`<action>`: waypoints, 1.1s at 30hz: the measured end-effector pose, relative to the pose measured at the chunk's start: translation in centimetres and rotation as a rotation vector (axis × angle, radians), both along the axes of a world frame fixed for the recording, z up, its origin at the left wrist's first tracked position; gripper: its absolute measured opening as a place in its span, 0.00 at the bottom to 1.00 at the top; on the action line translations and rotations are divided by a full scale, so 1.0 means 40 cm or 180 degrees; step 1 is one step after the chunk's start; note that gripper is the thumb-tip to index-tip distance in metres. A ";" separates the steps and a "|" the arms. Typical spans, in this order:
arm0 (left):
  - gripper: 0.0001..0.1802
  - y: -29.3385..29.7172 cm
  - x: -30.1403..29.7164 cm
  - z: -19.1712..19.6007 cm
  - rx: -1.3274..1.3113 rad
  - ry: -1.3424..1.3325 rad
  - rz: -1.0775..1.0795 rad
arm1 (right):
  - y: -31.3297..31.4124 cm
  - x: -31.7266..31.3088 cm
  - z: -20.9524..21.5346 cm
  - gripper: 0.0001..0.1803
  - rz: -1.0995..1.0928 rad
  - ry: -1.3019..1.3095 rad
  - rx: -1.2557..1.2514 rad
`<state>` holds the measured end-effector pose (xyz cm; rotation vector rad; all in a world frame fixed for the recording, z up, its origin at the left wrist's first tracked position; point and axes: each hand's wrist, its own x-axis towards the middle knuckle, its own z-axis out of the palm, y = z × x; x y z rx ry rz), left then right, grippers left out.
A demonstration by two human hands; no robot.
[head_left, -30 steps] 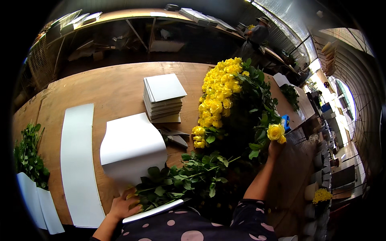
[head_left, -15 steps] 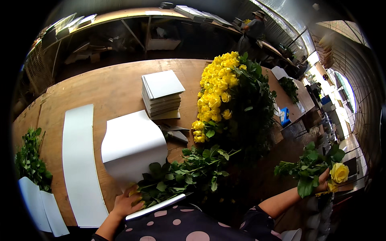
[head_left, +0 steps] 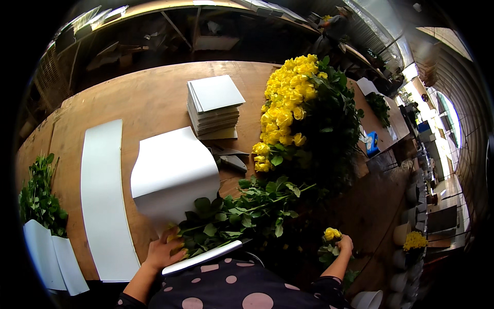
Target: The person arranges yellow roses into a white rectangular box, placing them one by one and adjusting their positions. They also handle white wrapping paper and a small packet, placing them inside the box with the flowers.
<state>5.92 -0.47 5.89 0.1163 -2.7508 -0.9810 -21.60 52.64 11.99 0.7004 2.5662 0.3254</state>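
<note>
My left hand [head_left: 163, 251] rests at the near edge of the wooden table [head_left: 149, 103], gripping the curled white sheet [head_left: 172, 175] where leafy rose stems [head_left: 242, 213] lie on it. My right hand [head_left: 343, 243] is low on the right, beside the table's end, closed around the stem of a single yellow rose [head_left: 332, 235] whose bloom points up. A big pile of yellow roses [head_left: 288, 103] with dark green foliage lies along the right part of the table.
A stack of white square sheets [head_left: 213, 103] sits mid-table. A long white strip [head_left: 105, 195] lies on the left, with green stems [head_left: 40, 193] in white wrap beyond it. A stapler-like tool [head_left: 229, 157] lies by the stack. Buckets [head_left: 411, 242] stand on the floor at right.
My right hand swung the single yellow rose from the pile out to the far right, then brought it back in low beside the table end. The left hand stayed on the sheet.
</note>
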 end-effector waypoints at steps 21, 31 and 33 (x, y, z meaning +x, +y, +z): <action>0.14 -0.002 0.004 0.024 -0.0163 -0.0341 0.0010 | -0.498 -0.361 0.117 0.09 0.2597 0.2567 -0.3451; 0.14 -0.002 -0.005 0.000 -0.0059 0.0146 0.0000 | -0.422 -0.139 0.337 0.15 0.2825 0.2139 -0.3472; 0.14 -0.003 -0.003 0.003 -0.0066 0.0120 -0.0003 | -0.426 -0.131 0.340 0.16 0.2855 0.2095 -0.3479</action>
